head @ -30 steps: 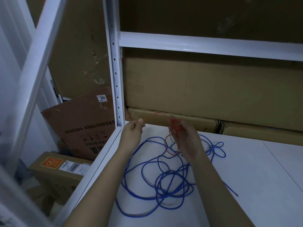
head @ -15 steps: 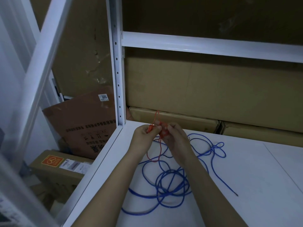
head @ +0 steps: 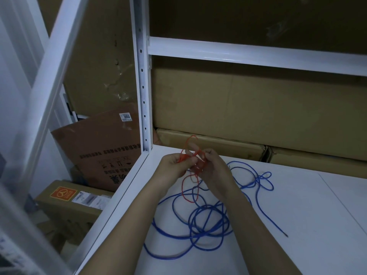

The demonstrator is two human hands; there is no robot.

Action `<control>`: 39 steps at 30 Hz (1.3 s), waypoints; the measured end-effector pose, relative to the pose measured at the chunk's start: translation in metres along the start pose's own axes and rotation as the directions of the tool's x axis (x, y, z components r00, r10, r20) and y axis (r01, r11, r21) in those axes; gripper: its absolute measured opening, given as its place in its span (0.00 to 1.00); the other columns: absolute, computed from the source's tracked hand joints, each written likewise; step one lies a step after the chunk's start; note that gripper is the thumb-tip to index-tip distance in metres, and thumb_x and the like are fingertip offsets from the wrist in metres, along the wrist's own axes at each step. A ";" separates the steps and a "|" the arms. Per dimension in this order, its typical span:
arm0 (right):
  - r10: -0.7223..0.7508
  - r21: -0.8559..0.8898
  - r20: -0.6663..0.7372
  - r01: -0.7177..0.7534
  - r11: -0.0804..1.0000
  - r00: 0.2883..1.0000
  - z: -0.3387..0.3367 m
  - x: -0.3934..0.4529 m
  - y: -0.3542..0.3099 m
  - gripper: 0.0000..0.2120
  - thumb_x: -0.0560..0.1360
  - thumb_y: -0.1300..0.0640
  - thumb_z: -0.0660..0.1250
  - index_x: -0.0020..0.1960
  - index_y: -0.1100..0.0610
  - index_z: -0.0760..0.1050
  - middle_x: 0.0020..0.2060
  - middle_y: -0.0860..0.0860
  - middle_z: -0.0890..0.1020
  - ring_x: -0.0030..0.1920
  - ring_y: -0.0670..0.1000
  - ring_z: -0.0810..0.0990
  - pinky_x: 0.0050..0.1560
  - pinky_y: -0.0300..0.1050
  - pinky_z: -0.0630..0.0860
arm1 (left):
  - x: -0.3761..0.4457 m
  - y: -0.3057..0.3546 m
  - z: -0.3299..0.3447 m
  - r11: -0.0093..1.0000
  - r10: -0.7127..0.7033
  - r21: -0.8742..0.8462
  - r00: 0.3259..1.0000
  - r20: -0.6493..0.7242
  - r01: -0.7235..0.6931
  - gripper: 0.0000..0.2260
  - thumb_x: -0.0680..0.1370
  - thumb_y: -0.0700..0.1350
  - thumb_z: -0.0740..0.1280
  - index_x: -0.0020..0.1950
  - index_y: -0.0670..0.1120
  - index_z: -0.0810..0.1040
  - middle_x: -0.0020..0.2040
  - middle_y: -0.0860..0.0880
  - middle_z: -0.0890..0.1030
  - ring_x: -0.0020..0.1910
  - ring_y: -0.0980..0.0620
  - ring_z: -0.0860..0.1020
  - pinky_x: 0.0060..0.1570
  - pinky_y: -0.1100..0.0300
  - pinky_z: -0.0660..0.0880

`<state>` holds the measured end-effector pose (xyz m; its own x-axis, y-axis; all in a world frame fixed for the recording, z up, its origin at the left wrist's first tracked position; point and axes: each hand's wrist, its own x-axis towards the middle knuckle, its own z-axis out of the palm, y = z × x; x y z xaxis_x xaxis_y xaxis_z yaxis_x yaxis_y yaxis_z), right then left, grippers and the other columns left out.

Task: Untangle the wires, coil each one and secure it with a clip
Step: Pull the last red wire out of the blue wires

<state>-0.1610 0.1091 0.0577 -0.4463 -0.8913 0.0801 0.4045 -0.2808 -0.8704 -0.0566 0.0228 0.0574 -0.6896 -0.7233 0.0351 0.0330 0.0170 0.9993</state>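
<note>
A thin red wire (head: 186, 192) is bunched between both hands above the white shelf (head: 297, 205). One small loop sticks up above the fingers and a longer loop hangs down to the shelf. My left hand (head: 174, 165) pinches the red wire at its left side. My right hand (head: 213, 165) grips the bundle from the right, fingers curled round it. A long blue wire (head: 208, 221) lies in loose tangled loops on the shelf beneath and to the right of my hands. Its bare end (head: 285, 235) points right. No clip is visible.
A white metal upright (head: 142, 86) and crossbar (head: 258, 54) frame the shelf's left and back. Large cardboard boxes (head: 248, 108) stand behind the shelf. More boxes (head: 95, 151) lie lower left, beyond the shelf's edge.
My left hand has come in from the left to meet the right hand, and the stretched red wire is now gathered into loops between both hands. The blue wire has not moved.
</note>
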 end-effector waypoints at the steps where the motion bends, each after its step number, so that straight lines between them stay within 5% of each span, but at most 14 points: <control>1: 0.006 0.000 0.000 -0.006 1.000 1.000 -0.002 0.000 -0.001 0.12 0.81 0.63 0.54 0.40 0.59 0.70 0.51 0.51 0.83 0.54 0.53 0.81 0.56 0.53 0.77 | -0.001 0.001 -0.001 1.000 0.001 -0.022 1.000 0.008 -0.001 0.06 0.77 0.43 0.69 0.45 0.41 0.84 0.41 0.43 0.85 0.39 0.48 0.80 0.47 0.56 0.76; 4: -0.017 -0.025 -0.061 0.016 1.000 0.998 -0.013 0.002 -0.002 0.11 0.80 0.62 0.57 0.42 0.60 0.74 0.46 0.55 0.83 0.52 0.56 0.80 0.54 0.53 0.80 | -0.002 0.007 -0.006 1.000 0.020 -0.015 1.000 -0.006 -0.020 0.08 0.79 0.41 0.66 0.41 0.44 0.82 0.32 0.52 0.83 0.31 0.59 0.80 0.39 0.66 0.75; 6: -0.044 0.130 -0.143 0.063 0.989 0.989 -0.025 0.005 -0.005 0.13 0.80 0.63 0.57 0.39 0.60 0.75 0.42 0.55 0.80 0.49 0.55 0.79 0.52 0.50 0.80 | 0.000 0.010 -0.012 0.998 0.045 0.036 0.995 -0.085 -0.042 0.11 0.80 0.40 0.64 0.37 0.44 0.78 0.25 0.56 0.78 0.25 0.63 0.75 0.31 0.71 0.70; 11: -0.072 0.393 -0.111 0.111 0.913 0.991 -0.036 0.003 -0.015 0.10 0.74 0.62 0.56 0.34 0.56 0.63 0.31 0.52 0.69 0.36 0.53 0.72 0.56 0.52 0.74 | 0.010 0.004 -0.023 0.974 0.129 0.213 0.963 -0.237 -0.078 0.10 0.79 0.43 0.66 0.39 0.41 0.76 0.32 0.50 0.73 0.32 0.55 0.71 0.37 0.59 0.69; 13: -0.115 0.475 -0.194 0.196 0.858 0.974 -0.041 0.002 -0.022 0.13 0.69 0.63 0.60 0.29 0.55 0.60 0.27 0.50 0.63 0.29 0.50 0.66 0.42 0.44 0.74 | 0.014 0.004 -0.031 0.979 0.118 0.200 0.925 -0.362 -0.046 0.10 0.80 0.44 0.65 0.39 0.43 0.74 0.31 0.49 0.72 0.31 0.54 0.69 0.34 0.59 0.65; 15: -0.111 0.288 -0.322 0.208 0.935 0.940 -0.054 0.001 -0.032 0.16 0.72 0.64 0.60 0.29 0.53 0.58 0.24 0.47 0.60 0.24 0.47 0.58 0.26 0.38 0.62 | 0.018 0.002 -0.049 0.978 0.116 0.208 0.870 -0.479 -0.016 0.12 0.80 0.44 0.65 0.37 0.43 0.73 0.30 0.49 0.70 0.30 0.52 0.66 0.31 0.59 0.62; 16: -0.145 -0.006 -0.398 0.156 0.988 0.906 -0.060 0.000 -0.037 0.17 0.76 0.63 0.57 0.30 0.53 0.58 0.23 0.47 0.60 0.24 0.47 0.57 0.24 0.38 0.58 | 0.020 0.000 -0.058 0.976 0.120 0.219 0.852 -0.510 -0.007 0.13 0.79 0.45 0.66 0.36 0.43 0.72 0.29 0.49 0.69 0.30 0.51 0.66 0.31 0.59 0.61; 18: -0.227 -0.570 -0.427 -0.066 0.819 0.876 -0.063 -0.001 -0.037 0.16 0.82 0.57 0.54 0.34 0.55 0.63 0.27 0.48 0.66 0.27 0.48 0.62 0.29 0.41 0.61 | 0.022 -0.004 -0.068 0.969 0.123 0.246 0.863 -0.491 0.002 0.13 0.79 0.46 0.66 0.37 0.40 0.73 0.30 0.47 0.69 0.31 0.50 0.66 0.32 0.58 0.62; 20: -0.187 -0.739 -0.357 -0.155 0.656 0.915 -0.054 -0.002 -0.030 0.10 0.82 0.52 0.56 0.44 0.54 0.71 0.37 0.48 0.74 0.36 0.45 0.72 0.37 0.42 0.67 | 0.022 -0.001 -0.062 0.968 0.116 0.251 0.899 -0.422 -0.008 0.12 0.79 0.46 0.67 0.41 0.38 0.76 0.31 0.46 0.71 0.31 0.51 0.66 0.33 0.58 0.63; 23: -0.153 -0.805 -0.157 -0.037 0.593 0.976 -0.035 0.000 -0.015 0.06 0.81 0.51 0.61 0.50 0.51 0.75 0.42 0.47 0.78 0.38 0.38 0.75 0.39 0.35 0.70 | 0.020 0.004 -0.045 0.967 0.143 0.249 0.931 -0.336 -0.058 0.10 0.79 0.44 0.67 0.44 0.38 0.77 0.35 0.45 0.74 0.34 0.52 0.70 0.35 0.59 0.66; 26: -0.201 -0.786 -0.046 0.088 0.612 0.979 -0.013 0.003 -0.005 0.06 0.79 0.49 0.62 0.48 0.49 0.77 0.43 0.47 0.80 0.40 0.41 0.77 0.43 0.38 0.73 | 0.018 0.008 -0.035 0.965 0.161 0.244 0.946 -0.280 -0.092 0.09 0.79 0.44 0.67 0.41 0.42 0.76 0.36 0.47 0.76 0.35 0.54 0.72 0.37 0.61 0.68; 32: -0.213 -0.654 -0.073 0.115 0.748 0.974 0.015 0.011 -0.003 0.06 0.76 0.47 0.68 0.50 0.47 0.77 0.45 0.50 0.83 0.39 0.44 0.81 0.39 0.37 0.77 | 0.015 0.009 -0.024 0.948 0.223 0.272 0.952 -0.208 -0.163 0.12 0.78 0.45 0.67 0.49 0.36 0.79 0.47 0.36 0.81 0.47 0.42 0.80 0.52 0.45 0.75; 36: -0.265 -0.676 -0.035 0.173 0.716 0.964 0.018 0.012 0.003 0.11 0.72 0.50 0.73 0.53 0.51 0.79 0.45 0.48 0.83 0.42 0.46 0.82 0.43 0.43 0.81 | 0.013 0.006 -0.021 0.942 0.247 0.276 0.951 -0.188 -0.190 0.09 0.79 0.44 0.67 0.48 0.37 0.79 0.45 0.38 0.82 0.44 0.42 0.80 0.50 0.45 0.76; 39: -0.327 -0.657 -0.103 0.182 0.731 0.940 0.015 0.014 0.007 0.04 0.78 0.54 0.67 0.46 0.53 0.79 0.40 0.50 0.83 0.39 0.48 0.82 0.44 0.46 0.81 | 0.012 0.005 -0.021 0.938 0.244 0.298 0.949 -0.200 -0.179 0.11 0.79 0.46 0.67 0.48 0.37 0.79 0.43 0.38 0.81 0.40 0.48 0.78 0.45 0.50 0.74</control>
<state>-0.1531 0.0894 0.0603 -0.6339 -0.7088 0.3093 -0.3100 -0.1335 -0.9413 -0.0498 -0.0005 0.0625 -0.5018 -0.8202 0.2748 -0.0613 0.3507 0.9345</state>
